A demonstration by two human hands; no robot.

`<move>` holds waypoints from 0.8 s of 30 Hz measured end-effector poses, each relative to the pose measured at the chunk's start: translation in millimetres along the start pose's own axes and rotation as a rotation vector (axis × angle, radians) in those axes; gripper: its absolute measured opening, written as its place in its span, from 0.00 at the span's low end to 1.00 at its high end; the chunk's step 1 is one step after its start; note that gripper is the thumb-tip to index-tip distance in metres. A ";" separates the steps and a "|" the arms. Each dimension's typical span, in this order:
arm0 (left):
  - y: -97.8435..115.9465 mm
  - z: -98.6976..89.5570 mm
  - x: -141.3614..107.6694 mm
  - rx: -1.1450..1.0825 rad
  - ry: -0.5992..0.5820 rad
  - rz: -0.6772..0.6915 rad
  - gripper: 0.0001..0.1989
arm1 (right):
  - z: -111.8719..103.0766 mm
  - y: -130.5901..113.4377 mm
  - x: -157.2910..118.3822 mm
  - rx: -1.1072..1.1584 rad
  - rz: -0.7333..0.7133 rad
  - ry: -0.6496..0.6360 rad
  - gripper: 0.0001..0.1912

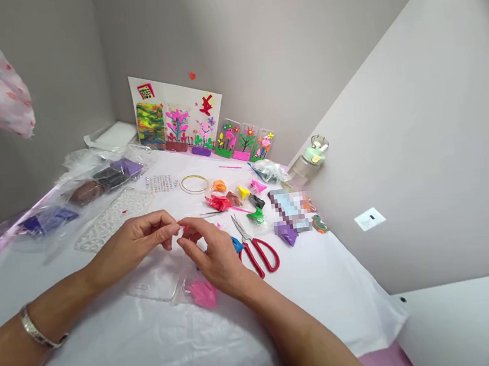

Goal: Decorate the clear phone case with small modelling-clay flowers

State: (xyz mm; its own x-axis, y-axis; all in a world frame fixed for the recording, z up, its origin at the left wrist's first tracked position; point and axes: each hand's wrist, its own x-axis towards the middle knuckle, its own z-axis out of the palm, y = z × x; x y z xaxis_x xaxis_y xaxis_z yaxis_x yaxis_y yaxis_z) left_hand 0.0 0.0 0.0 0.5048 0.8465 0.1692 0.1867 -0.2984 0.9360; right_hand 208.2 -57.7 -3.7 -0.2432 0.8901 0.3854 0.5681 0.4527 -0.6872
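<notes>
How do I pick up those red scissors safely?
Take the red scissors by the two red loop handles, which lie nearest you beside the right hand. Come from the near side, from above. The metal blades are shut and point away toward the clay bags, so your fingers stay off the sharp end.

Beside the scissors (pixel 256 246), the left hand (pixel 133 241) and right hand (pixel 215 256) pinch a pink bit (pixel 183 228), a pink bag (pixel 202 292) just below.
</notes>
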 end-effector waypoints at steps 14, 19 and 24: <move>-3.3 -8.8 0.5 0.029 0.046 -0.030 0.27 | -1.5 1.2 4.1 -0.093 0.059 0.023 0.09; -3.0 1.9 -2.5 0.011 -0.026 -0.017 0.31 | 2.4 3.9 2.1 -0.002 0.033 0.049 0.08; -1.8 6.5 -1.7 -0.089 -0.041 0.006 0.18 | 3.7 2.7 1.7 0.033 -0.005 0.067 0.15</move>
State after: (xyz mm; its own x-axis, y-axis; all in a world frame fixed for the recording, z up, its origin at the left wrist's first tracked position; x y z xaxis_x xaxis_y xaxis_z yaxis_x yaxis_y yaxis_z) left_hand 4.3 -3.8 -4.0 0.5403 0.8254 0.1633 0.1092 -0.2613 0.9591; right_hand 206.4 -54.8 -7.2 -0.1916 0.8830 0.4285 0.5404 0.4593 -0.7050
